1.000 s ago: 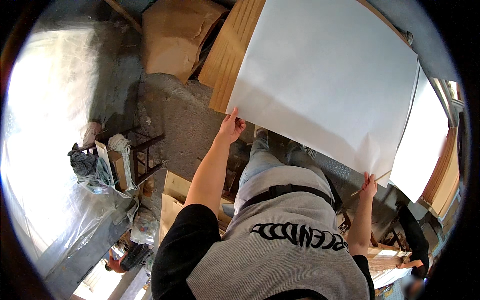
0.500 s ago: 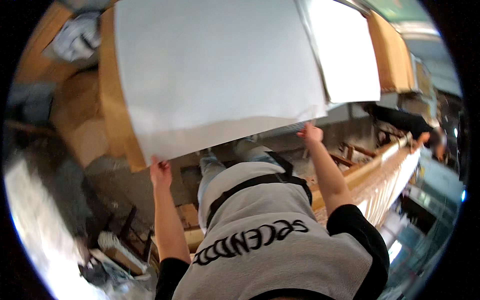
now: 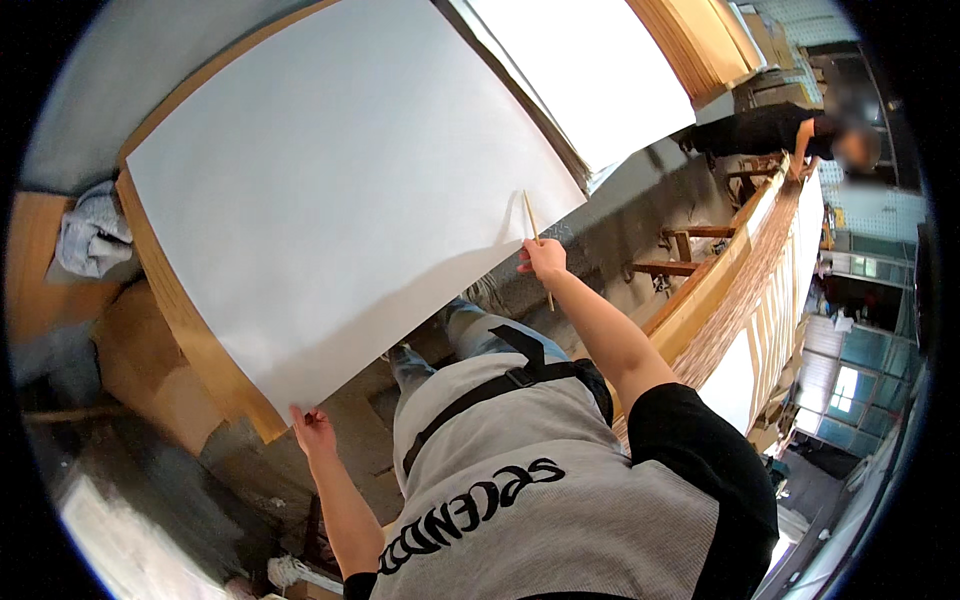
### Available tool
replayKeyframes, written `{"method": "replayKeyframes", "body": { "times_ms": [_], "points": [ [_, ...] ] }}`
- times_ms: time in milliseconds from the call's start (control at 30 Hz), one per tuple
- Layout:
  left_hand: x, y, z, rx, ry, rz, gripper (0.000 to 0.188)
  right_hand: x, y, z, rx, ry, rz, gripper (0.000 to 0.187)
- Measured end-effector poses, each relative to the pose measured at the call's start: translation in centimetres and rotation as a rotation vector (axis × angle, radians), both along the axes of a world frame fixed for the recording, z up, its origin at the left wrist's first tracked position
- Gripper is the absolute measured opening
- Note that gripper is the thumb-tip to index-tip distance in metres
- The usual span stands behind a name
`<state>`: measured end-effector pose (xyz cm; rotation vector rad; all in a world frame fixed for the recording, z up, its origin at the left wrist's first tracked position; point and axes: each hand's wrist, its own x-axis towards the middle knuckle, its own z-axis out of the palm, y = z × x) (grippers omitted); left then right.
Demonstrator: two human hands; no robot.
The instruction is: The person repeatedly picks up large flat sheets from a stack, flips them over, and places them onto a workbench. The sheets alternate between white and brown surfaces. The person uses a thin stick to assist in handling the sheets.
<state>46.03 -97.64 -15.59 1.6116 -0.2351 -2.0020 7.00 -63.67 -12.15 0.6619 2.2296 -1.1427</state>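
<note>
Left hand (image 3: 315, 432) pinching white sheet (image 3: 340, 180) at corner, grip narrow; right hand (image 3: 544, 257) holding stick (image 3: 530, 212). Other sheet (image 3: 590, 75) lying alongside; co-worker (image 3: 765, 130) leaning over long wood (image 3: 735, 290).

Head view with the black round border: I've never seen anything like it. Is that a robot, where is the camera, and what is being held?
No robot here: these are a person's bare hands. A fisheye camera on the person's head looks down, so straight edges bend and the grey shirt shows below. A large white sheet lies over tan layers. The left hand appears to pinch its near left corner. The right hand, at the near edge toward the right corner, holds a thin stick. Another white sheet lies to the right. Farther right, a co-worker leans over a long workpiece.
</note>
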Motion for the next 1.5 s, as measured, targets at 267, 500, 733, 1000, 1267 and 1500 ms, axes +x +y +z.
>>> {"method": "replayKeyframes", "body": {
  "times_ms": [267, 500, 733, 1000, 1267, 1500],
  "points": [
    [0.4, -0.4, -0.5, 0.015, -0.068, -0.048, 0.028, -0.3, 1.4, -1.3, -0.068, 0.051, 0.005, 0.031],
    [2.9, -1.9, -1.7, 0.048, -0.136, -0.139, 0.023, -1.0, 1.8, -1.9, 0.125, 0.080, 0.325, 0.032],
    [2.8, -0.8, -0.2, 0.041, -0.204, -0.107, 0.024, -0.3, 2.3, -0.5, -0.118, -0.048, 0.247, 0.030],
    [2.5, -1.2, 0.4, 0.089, -0.198, 0.003, 0.023, 0.4, 2.0, -1.7, -0.123, -0.044, 0.232, 0.029],
    [0.0, 0.1, 1.9, 0.070, 0.070, -0.041, 0.023, 0.9, 2.0, 0.4, -0.417, -0.114, 0.032, 0.025],
    [-5.2, 1.8, 4.8, -0.030, -0.143, -0.289, 0.023, 0.3, 2.4, 0.1, -0.552, -0.186, -0.050, 0.025]
  ]
}}
